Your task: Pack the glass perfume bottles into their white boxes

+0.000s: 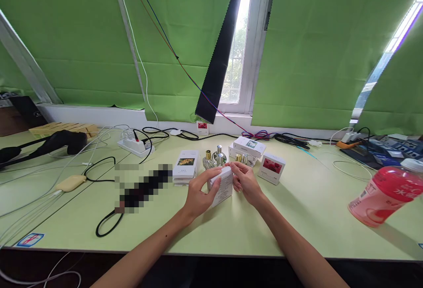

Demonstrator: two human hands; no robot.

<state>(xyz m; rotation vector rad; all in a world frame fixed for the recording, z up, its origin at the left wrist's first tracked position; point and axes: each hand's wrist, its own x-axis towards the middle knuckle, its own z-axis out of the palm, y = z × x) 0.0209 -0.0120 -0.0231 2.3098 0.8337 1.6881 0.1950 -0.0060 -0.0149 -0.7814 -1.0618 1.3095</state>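
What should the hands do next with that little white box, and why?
Probably lift the flap at the box's top end. The left hand grips the white box from the side, steadying it on the table, while the right hand has its fingertips at the top edge. Perfume bottles stand unboxed just behind, so one may belong inside.

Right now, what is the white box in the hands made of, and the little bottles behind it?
The white box, held by the left hand and right hand, looks like matte cardboard: flat faces, crisp folded edges. The little bottles look like clear glass with shiny gold and silver metal-looking caps, though those could be plated plastic.
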